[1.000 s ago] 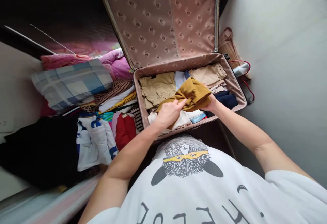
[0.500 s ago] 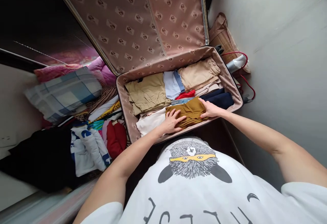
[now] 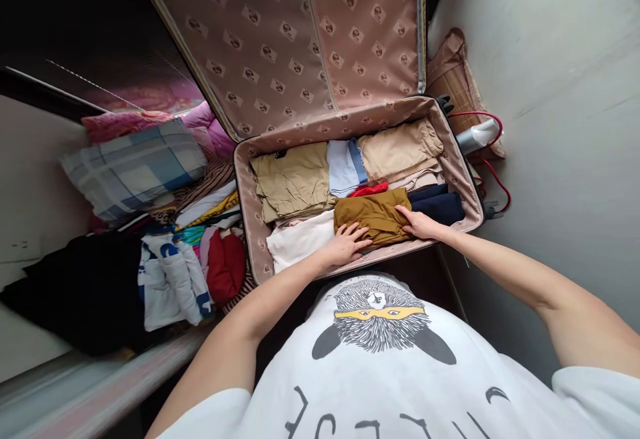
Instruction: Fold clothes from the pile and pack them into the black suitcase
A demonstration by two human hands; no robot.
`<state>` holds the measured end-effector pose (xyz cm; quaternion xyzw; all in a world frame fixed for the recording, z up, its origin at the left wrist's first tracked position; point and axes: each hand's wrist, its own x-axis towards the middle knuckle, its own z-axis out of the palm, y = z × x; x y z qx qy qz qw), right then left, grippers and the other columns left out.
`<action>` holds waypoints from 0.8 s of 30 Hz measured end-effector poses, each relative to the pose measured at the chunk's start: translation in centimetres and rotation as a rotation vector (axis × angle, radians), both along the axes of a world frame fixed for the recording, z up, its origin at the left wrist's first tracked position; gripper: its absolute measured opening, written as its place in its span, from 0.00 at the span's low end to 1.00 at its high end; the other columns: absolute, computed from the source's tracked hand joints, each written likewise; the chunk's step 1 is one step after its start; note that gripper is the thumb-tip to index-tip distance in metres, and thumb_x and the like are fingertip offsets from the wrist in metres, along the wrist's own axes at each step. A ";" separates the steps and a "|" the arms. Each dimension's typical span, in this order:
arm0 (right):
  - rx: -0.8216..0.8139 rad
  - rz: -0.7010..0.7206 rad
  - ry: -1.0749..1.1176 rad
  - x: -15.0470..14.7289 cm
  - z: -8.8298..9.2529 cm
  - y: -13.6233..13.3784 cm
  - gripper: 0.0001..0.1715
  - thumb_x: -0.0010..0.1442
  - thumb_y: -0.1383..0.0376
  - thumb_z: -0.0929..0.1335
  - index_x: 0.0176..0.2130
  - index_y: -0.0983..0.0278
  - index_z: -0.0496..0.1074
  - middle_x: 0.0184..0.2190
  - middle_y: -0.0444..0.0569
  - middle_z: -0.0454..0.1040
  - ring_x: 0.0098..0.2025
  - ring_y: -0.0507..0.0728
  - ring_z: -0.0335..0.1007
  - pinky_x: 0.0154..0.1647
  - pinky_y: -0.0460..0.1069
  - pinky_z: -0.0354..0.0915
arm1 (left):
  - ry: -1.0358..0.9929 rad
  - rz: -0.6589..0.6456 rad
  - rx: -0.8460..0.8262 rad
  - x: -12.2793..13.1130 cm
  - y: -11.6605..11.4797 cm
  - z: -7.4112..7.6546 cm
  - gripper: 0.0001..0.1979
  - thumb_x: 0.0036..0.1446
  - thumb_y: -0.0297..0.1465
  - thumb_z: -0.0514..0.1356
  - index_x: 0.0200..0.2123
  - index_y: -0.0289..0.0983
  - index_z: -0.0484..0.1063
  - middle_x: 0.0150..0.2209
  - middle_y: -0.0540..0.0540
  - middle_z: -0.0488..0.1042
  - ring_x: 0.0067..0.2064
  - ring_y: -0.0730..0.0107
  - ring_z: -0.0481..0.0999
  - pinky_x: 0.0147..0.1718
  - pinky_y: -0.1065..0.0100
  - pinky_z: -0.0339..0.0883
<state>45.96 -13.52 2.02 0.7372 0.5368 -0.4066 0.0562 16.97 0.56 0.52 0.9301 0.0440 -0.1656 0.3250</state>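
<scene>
A folded mustard-brown garment (image 3: 373, 213) lies in the near middle of the open suitcase (image 3: 443, 113). My left hand (image 3: 345, 245) rests flat on its lower left part, fingers spread. On its right edge lies my right hand (image 3: 417, 221), fingers stretched out and touching the cloth. White folded cloth (image 3: 300, 242) sits to the left of it, dark navy clothes (image 3: 440, 205) to the right. Behind are a khaki folded garment (image 3: 295, 179), a light blue one (image 3: 343, 169), a beige one (image 3: 400, 149) and a bit of red cloth (image 3: 369, 189).
The raised lid (image 3: 280, 39) stands behind the suitcase. Left of it are a plaid pillow (image 3: 140, 165), a black garment (image 3: 85, 292), white-and-blue clothing (image 3: 173, 282) and a dark red garment (image 3: 227, 265). At the right, a brown bag (image 3: 453, 75) leans near the grey wall (image 3: 560, 125).
The mustard-brown garment sits a little farther back and now covers the grey-blue strip behind it. Both hands stay on it. The whole view has shifted slightly.
</scene>
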 end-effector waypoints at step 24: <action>0.030 0.247 -0.185 -5.6 0.4 3.6 0.46 0.63 0.58 0.74 0.72 0.65 0.58 0.47 0.62 0.76 0.38 0.62 0.80 0.42 0.54 0.73 | -0.079 0.189 -0.027 -0.6 0.0 -3.3 0.38 0.62 0.43 0.65 0.73 0.49 0.59 0.78 0.37 0.44 0.77 0.33 0.41 0.67 0.27 0.39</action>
